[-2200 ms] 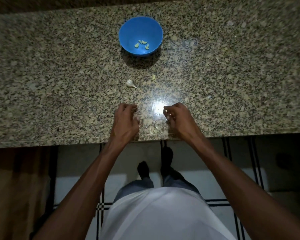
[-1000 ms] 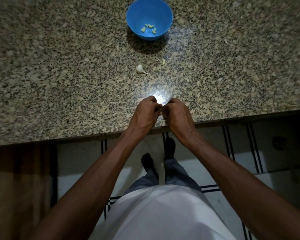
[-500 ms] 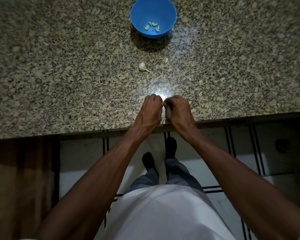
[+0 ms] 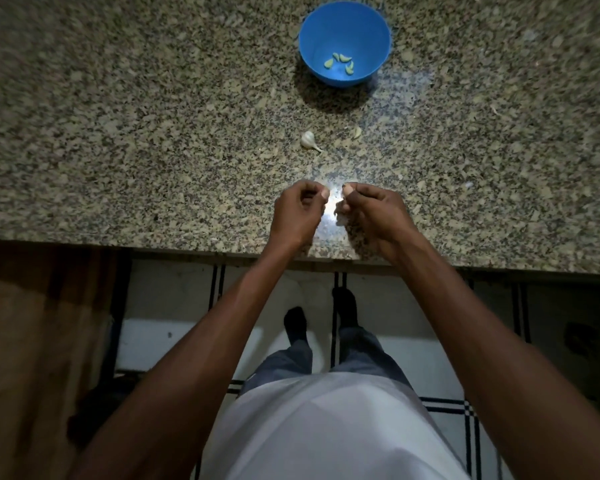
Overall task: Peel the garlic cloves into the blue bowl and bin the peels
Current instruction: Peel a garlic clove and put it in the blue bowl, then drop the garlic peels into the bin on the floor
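Standing at the near edge of the tabletop, the person is working with both hands close together but not touching. The left hand is curling its fingers inward with thumb meeting fingertips; whether it is pinching a scrap of peel I cannot tell. The right hand is curling round something pale at its fingertips, probably a clove, though most of it is hidden.

The bowl is sitting far across the tabletop, holding four peeled cloves. Between bowl and hands a small bulb piece with its stem is lying, and just right of it a loose scrap or clove. No bin is showing.

A clove is light, small and firm, and likely going slick once bared, so it is best pinched across its broad sides while the other hand's nail is lifting the skin at the root end. The skin is thin, dry and brittle, likely tearing into flakes that drift, so gathering them by sweeping seems wiser than picking them up singly.
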`<state>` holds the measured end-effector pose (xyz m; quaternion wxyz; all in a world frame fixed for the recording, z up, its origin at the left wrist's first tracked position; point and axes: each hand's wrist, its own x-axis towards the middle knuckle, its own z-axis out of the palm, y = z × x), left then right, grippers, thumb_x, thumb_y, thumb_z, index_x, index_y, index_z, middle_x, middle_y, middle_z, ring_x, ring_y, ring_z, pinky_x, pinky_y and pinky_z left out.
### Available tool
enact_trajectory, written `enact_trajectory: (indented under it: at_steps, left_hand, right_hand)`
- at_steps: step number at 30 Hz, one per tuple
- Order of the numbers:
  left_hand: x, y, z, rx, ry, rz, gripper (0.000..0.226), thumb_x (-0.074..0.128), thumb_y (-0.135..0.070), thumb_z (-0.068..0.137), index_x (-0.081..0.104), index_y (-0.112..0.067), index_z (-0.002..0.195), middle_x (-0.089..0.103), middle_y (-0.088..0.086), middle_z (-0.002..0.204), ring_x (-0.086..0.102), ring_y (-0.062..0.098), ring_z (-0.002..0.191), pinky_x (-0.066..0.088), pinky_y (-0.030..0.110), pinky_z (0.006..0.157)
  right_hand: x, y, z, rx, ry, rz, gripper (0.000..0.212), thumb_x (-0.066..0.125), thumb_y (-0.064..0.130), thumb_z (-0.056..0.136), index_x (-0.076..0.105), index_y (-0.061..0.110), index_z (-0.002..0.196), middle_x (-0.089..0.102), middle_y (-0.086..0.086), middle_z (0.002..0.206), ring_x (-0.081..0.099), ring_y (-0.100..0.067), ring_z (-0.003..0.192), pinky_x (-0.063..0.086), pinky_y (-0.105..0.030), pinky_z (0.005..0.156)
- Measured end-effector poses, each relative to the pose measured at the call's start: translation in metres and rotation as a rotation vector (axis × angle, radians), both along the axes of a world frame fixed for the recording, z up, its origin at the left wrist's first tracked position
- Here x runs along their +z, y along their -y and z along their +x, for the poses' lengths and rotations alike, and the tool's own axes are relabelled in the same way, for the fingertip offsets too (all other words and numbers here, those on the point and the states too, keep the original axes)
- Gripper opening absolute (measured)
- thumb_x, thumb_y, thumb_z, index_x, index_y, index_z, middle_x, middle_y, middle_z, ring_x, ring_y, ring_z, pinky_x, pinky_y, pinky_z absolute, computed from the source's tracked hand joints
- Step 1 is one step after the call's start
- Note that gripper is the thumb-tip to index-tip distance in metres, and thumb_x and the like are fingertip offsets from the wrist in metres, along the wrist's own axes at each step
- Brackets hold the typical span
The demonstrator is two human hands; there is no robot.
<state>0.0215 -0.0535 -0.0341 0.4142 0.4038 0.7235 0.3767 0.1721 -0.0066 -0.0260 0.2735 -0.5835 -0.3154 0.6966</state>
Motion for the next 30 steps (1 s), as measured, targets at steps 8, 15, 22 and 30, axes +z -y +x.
enact_trajectory:
  at_steps: [8, 15, 22, 30]
  left_hand:
    - [-0.008, 0.012, 0.019, -0.191, -0.413, 0.124, 0.012, 0.073, -0.008, 0.092, 0.081, -0.009, 0.101, 0.074, 0.007, 0.096, 0.069, 0.020, 0.086, 0.058, 0.037, 0.078]
    - [-0.008, 0.003, 0.035, -0.357, -0.582, 0.072, 0.018, 0.061, -0.001, 0.099, 0.077, 0.004, 0.104, 0.067, 0.020, 0.100, 0.065, 0.034, 0.091, 0.051, 0.043, 0.079]
    - [-0.010, 0.008, 0.047, -0.434, -0.693, 0.043, 0.023, 0.055, -0.008, 0.104, 0.074, 0.003, 0.099, 0.063, 0.017, 0.100, 0.060, 0.029, 0.088, 0.048, 0.040, 0.076]
    - [-0.018, 0.009, 0.058, -0.434, -0.879, -0.015, 0.011, 0.062, 0.010, 0.087, 0.067, 0.000, 0.090, 0.060, 0.014, 0.089, 0.057, 0.030, 0.086, 0.033, 0.032, 0.064]
  right_hand:
    - [0.001, -0.032, 0.024, 0.043, -0.002, 0.011, 0.011, 0.072, 0.010, 0.097, 0.073, 0.003, 0.106, 0.067, -0.016, 0.089, 0.064, -0.019, 0.072, 0.056, -0.043, 0.085]
    - [-0.009, -0.042, 0.040, 0.074, 0.058, 0.032, 0.016, 0.072, 0.008, 0.098, 0.072, -0.005, 0.107, 0.067, -0.019, 0.090, 0.063, -0.020, 0.071, 0.059, -0.052, 0.091]
    - [-0.014, -0.040, 0.045, 0.139, 0.100, 0.059, 0.020, 0.076, 0.014, 0.096, 0.075, -0.001, 0.108, 0.072, -0.012, 0.089, 0.068, -0.024, 0.083, 0.059, -0.059, 0.094]
    - [-0.015, -0.031, 0.042, 0.171, 0.092, 0.074, 0.019, 0.074, 0.011, 0.097, 0.074, -0.003, 0.109, 0.073, -0.022, 0.095, 0.067, -0.024, 0.079, 0.062, -0.046, 0.086]
